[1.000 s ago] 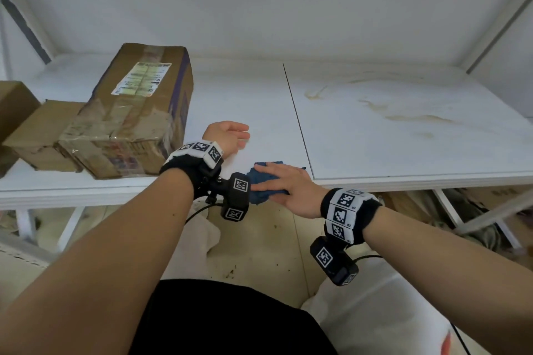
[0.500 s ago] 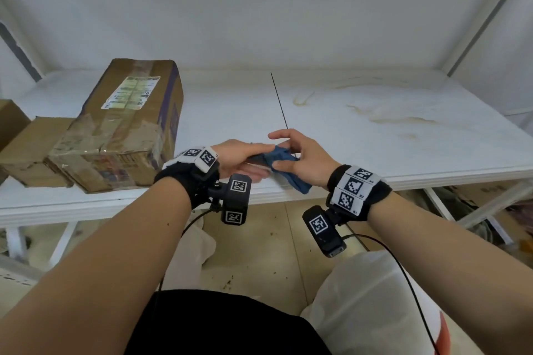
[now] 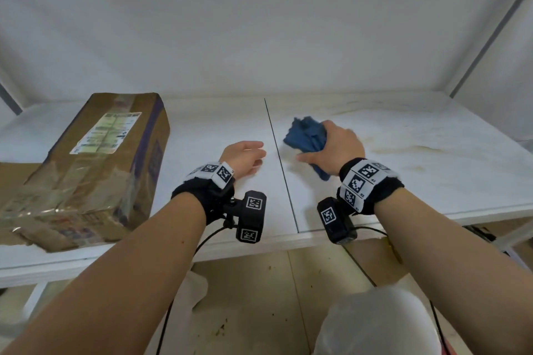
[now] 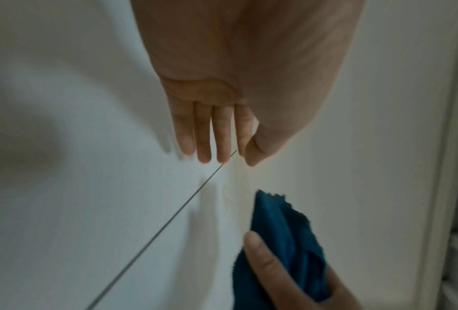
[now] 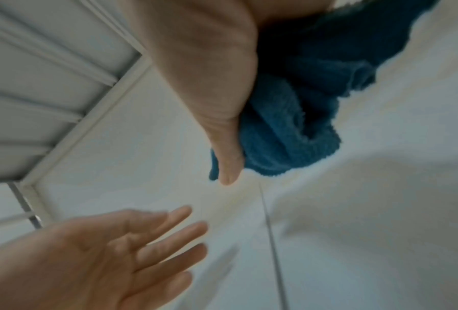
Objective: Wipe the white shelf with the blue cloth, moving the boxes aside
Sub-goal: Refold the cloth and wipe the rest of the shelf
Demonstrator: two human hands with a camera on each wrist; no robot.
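My right hand grips the bunched blue cloth over the white shelf, just right of the dark seam between its two panels. The right wrist view shows that cloth wadded in the palm under the thumb. My left hand hovers empty left of the seam, fingers straight and together; the cloth lies to its right in that view. A taped cardboard box with a white label sits on the shelf's left part, away from both hands.
Brownish stains mark the right shelf panel beyond the cloth. A second box edge shows at far left. White wall behind, a shelf post at right, tiled floor and a white bag below the shelf edge.
The right hand took the cloth away from the left hand and carried it forward and right across the seam onto the right panel. The left hand let go and straightened out.
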